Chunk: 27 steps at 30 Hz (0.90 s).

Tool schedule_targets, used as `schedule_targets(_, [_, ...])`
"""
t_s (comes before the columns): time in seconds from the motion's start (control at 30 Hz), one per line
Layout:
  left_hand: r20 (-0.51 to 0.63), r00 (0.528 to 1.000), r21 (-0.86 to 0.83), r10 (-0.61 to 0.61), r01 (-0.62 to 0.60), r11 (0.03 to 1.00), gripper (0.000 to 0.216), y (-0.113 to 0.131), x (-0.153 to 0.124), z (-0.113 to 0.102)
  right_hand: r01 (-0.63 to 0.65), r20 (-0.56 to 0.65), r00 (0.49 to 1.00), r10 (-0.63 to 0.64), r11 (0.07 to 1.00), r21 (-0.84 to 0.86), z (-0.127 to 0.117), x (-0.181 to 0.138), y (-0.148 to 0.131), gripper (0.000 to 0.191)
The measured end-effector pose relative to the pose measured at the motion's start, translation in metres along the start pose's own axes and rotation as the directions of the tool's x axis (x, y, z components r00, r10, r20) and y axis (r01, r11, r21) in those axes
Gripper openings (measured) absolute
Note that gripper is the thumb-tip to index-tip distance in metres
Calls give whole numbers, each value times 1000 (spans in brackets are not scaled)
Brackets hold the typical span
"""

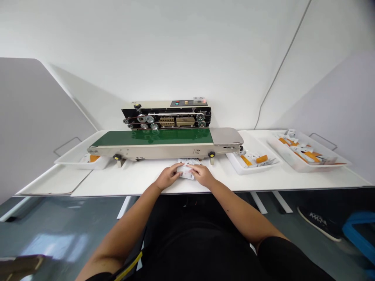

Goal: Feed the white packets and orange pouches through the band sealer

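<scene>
Between my two hands, close to the table's front, is a white printed packet [187, 173]. My left hand [169, 176] grips its left side with fingers bent and thumb against it. On the packet's right side my right hand [202, 175] is closed in the same way. More white printed packets or papers [191, 160] lie just behind it, partly under the conveyor. Right behind my hands stands a band sealing machine [166, 117] with a green conveyor belt [158, 137], metal wheels and a small control panel on top.
On the right are a white tray [249, 170] and a larger bin [310, 167], both with white and orange packets. Another tray [76, 165] stands at the left, partly behind the conveyor. A cable [283, 62] runs down the wall. Someone's shoe [319, 222] and a blue stool [360, 230] are at lower right.
</scene>
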<state>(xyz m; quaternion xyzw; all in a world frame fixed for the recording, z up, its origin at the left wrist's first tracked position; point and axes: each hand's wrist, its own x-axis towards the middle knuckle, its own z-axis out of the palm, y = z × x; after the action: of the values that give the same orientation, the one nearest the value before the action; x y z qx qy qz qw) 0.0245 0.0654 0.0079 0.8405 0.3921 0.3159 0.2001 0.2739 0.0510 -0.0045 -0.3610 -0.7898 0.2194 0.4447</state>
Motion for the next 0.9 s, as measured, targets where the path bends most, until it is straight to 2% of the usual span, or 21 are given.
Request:
schedule_targets(0.17, [-36,998,-184,-59,52,982,31,-3,1,0,-149,3,989,149,987,52,-3,3,5,28])
schedule_targets(0.3, [-48,995,-210,-90,78,975,26,-4,1,-1,-270,103,960,261,959,87,-2,1,9,26])
schedule_targets(0.4, [7,996,-246,-87,86,965,25,-1,2,-3,-302,181,945,273,940,157,-1,1,9,24])
schedule_targets(0.63, [99,994,-315,-51,80,946,20,3,2,-6,-316,215,938,271,926,209,-3,1,6,23])
schedule_targets(0.73, [61,998,-249,-30,44,967,23,1,0,-6,-338,240,929,282,910,241,-14,5,-1,20])
schedule_targets(0.8, [-22,1000,-139,-10,6,990,27,-1,0,-8,-368,206,927,314,873,321,-31,16,-8,21])
schedule_targets(0.83, [-63,998,-81,2,-7,997,30,-2,0,-9,-373,150,928,342,846,381,-43,24,-12,24])
schedule_targets(0.9, [-122,992,0,20,-21,1000,32,-5,1,-11,-320,-61,912,405,796,514,-73,46,-17,30])
